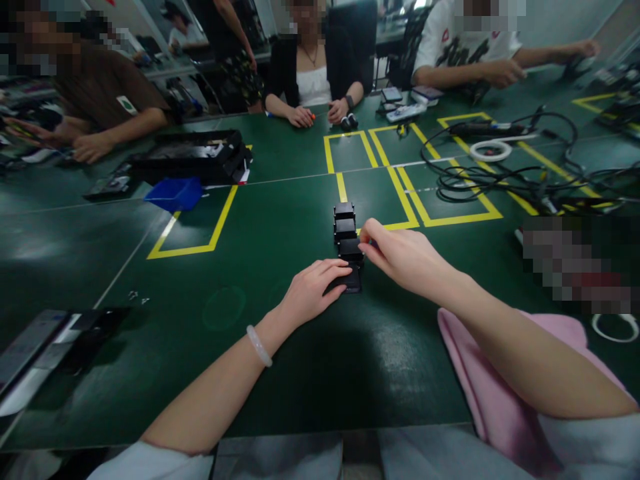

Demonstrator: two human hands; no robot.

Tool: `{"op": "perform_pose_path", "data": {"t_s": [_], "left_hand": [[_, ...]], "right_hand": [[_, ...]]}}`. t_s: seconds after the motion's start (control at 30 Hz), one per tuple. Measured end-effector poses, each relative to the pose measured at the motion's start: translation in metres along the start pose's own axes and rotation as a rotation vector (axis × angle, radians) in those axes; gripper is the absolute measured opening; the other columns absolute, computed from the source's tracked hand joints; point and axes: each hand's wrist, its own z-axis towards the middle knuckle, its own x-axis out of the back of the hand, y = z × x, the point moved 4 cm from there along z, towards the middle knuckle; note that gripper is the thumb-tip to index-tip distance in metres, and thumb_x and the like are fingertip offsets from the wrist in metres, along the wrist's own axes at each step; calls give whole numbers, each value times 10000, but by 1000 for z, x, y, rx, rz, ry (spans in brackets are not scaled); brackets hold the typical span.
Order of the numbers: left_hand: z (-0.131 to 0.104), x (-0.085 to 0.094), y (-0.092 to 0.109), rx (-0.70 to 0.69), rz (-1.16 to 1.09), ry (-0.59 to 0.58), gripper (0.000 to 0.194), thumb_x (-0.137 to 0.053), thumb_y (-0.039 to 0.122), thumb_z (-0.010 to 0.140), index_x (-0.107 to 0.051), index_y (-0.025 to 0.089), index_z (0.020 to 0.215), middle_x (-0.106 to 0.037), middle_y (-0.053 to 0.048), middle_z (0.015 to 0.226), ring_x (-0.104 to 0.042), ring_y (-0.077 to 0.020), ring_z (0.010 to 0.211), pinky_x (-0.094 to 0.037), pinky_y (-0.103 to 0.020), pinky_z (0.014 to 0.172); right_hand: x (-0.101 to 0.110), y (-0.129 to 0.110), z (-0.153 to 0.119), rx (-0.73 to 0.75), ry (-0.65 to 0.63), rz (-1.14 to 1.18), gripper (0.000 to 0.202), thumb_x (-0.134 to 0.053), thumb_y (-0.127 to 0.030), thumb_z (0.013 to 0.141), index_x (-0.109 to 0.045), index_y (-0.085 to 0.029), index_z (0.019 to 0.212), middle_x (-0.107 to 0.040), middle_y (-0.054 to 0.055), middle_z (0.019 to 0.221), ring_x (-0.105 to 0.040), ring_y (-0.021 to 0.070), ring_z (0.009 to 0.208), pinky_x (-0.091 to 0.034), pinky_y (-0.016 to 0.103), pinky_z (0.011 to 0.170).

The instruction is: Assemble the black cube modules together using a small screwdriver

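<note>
Several small black box-shaped pieces run in a line away from me on the green table, among them a far block (344,211), a middle block (345,229) and a nearer block (351,249). Closest to me is a flat black piece (354,281), held down between the thumb and fingers of my left hand (315,288). My right hand (393,252) is closed in a pinch at the right side of the nearer block. Whatever its fingertips hold is hidden.
A pink cloth (470,373) lies under my right forearm. Black cables (465,183) sprawl at the right. On the left are a blue tray (175,193), black housings (200,153) and small screws (137,297). Several people sit across the table.
</note>
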Motion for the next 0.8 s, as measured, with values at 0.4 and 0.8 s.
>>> {"op": "perform_pose_path", "data": {"t_s": [0.4, 0.8], "left_hand": [[0, 1, 1, -7, -2, 14, 292, -513, 225, 892, -548, 225, 1182, -575, -54, 1261, -562, -196, 1108, -473, -393, 963], [0, 1, 1, -8, 4, 17, 297, -523, 221, 885, -550, 227, 1182, -579, -54, 1257, -562, -197, 1121, -473, -396, 970]], "right_hand": [[3, -1, -1, -8, 3, -85, 236, -330, -338, 950, -505, -192, 1014, -675, 31, 772, -608, 165, 636, -234, 253, 515], [4, -2, -2, 3, 21, -56, 215, -345, -310, 943, -509, -197, 1024, -688, 25, 799, -610, 161, 644, -238, 252, 520]]}}
